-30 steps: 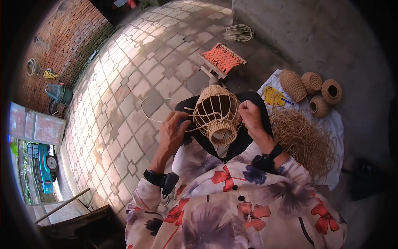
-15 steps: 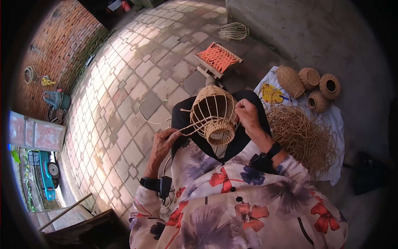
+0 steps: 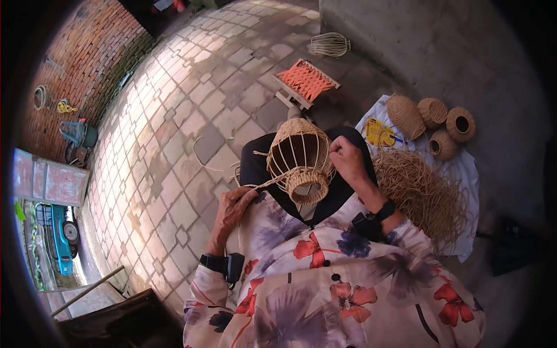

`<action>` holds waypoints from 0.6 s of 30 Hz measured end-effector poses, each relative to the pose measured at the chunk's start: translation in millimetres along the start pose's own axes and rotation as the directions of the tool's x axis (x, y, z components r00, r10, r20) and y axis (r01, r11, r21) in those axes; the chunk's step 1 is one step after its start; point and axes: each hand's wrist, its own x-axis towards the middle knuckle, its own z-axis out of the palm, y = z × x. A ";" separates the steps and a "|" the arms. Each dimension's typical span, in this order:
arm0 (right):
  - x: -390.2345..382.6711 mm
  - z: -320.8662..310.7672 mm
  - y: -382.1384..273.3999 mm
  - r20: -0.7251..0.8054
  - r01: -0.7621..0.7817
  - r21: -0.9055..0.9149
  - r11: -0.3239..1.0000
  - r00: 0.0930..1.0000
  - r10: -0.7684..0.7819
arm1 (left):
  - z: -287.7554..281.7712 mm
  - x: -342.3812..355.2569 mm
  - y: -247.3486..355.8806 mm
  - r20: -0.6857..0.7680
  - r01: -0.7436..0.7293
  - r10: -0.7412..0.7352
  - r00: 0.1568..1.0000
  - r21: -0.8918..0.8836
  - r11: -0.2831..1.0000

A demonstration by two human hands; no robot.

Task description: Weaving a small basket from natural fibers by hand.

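A half-woven rope basket rests between my knees. Its bare upright ribs show along the middle, and a woven collar with a round opening faces me. From the collar's left side runs a twisted cord, pulled taut to the left. My left hand pinches that cord near my left thigh. My right hand is closed against the basket's right side; its fingertips are partly hidden there.
On a white cloth at my right lie a heap of loose cord, a yellow packet and several finished woven baskets. A low stool with orange webbing stands ahead. Farther off is a bare rib frame.
My left hand has moved slightly down and right, toward my thigh, with the cord. The strands at the collar now lie together in one line. My right hand has barely moved.
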 end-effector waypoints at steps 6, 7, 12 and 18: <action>-19.6 -2.8 -44.5 0.202 0.665 -0.263 0.699 0.746 -0.634 | 0.1 8.2 4.0 -0.046 -0.011 0.013 0.999 0.043 0.999; -20.1 -1.5 -46.3 0.303 0.705 -0.199 0.681 0.705 -0.641 | 0.1 8.5 4.4 -0.054 -0.010 0.011 0.999 0.036 0.999; -16.7 -1.2 -42.9 0.349 0.716 -0.108 0.690 0.677 -0.648 | 0.1 7.5 2.0 -0.055 -0.025 0.027 0.998 0.030 0.999; -19.9 -4.7 -47.4 0.417 0.715 -0.133 0.686 0.669 -0.615 | 0.7 9.3 0.2 -0.052 0.009 -0.011 0.999 -0.037 0.999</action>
